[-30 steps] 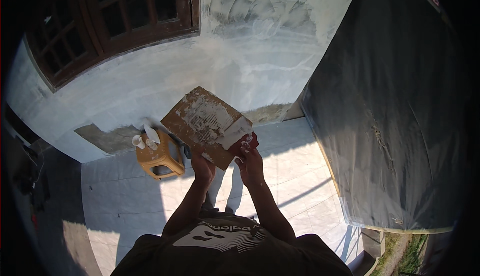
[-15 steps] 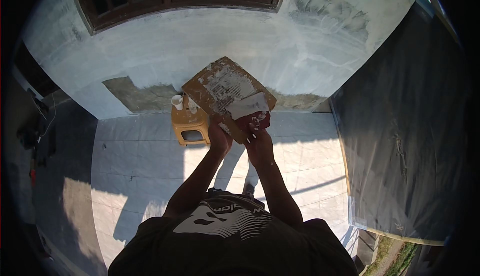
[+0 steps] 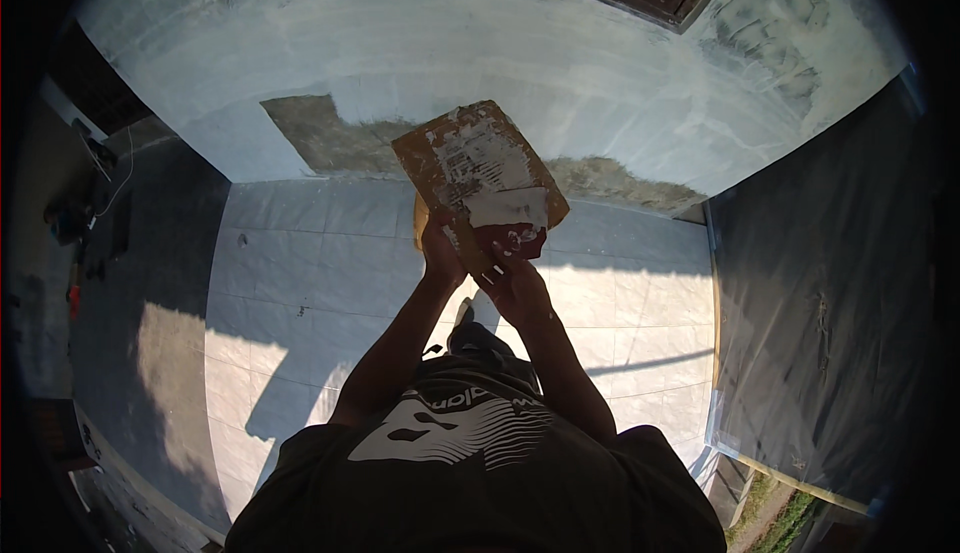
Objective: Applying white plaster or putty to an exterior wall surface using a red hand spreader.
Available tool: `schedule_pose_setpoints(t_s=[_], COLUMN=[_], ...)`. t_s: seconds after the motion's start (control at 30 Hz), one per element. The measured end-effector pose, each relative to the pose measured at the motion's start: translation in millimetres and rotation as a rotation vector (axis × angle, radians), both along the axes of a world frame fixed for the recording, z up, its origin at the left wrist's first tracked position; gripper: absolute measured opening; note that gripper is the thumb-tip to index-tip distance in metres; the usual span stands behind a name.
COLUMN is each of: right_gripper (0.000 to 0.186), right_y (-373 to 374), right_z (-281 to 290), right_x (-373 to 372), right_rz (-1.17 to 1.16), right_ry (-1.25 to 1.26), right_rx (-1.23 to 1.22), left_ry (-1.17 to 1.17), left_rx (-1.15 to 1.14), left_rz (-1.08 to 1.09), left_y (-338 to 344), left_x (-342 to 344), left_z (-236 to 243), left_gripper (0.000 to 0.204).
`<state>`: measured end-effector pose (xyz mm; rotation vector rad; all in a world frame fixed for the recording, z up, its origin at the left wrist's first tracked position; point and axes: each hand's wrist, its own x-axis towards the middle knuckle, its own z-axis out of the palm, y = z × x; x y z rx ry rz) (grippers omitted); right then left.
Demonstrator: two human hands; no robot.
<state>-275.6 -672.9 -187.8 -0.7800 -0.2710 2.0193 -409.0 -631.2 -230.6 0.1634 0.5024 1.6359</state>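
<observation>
Brown, smeared with pale paste, a flat board [image 3: 413,158] is clamped in the left hand [image 3: 441,253], which closes on its lower left edge; the fingers beneath are hidden. Beside it, just to the right, the right hand [image 3: 521,291] is closed on a dark red scraper [image 3: 522,243], blotched with white, which lies against the board's near part; shadow hides exactly how those fingers wrap. Both wrists are close together and the forearms run up and inward from the lower edge, elbows spread wide, so the board is held out ahead of the chest, tilted, one corner pointing toward the wall [image 3: 420,33]. Behind the board's left side, a yellowish stool [image 3: 420,225] shows only in part. Below spreads the pale tiled floor [image 3: 300,243], partly sunlit, with dark sheeting [image 3: 830,293] standing at the right.
</observation>
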Motion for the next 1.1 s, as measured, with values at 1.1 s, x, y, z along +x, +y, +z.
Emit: schedule_pose_setpoints(t_s=[1.1], right_gripper=[0.039], right_y=[290], right_z=[-149], right_x=[-334], right_rz=[-0.162], right_ry=[-0.184], right_rx=[-0.176], left_ry=[0.434], left_rx=[-0.081], left_rz=[-0.273], left_y=[350], left_x=[-464], left_z=[-24], left_gripper=[0.053])
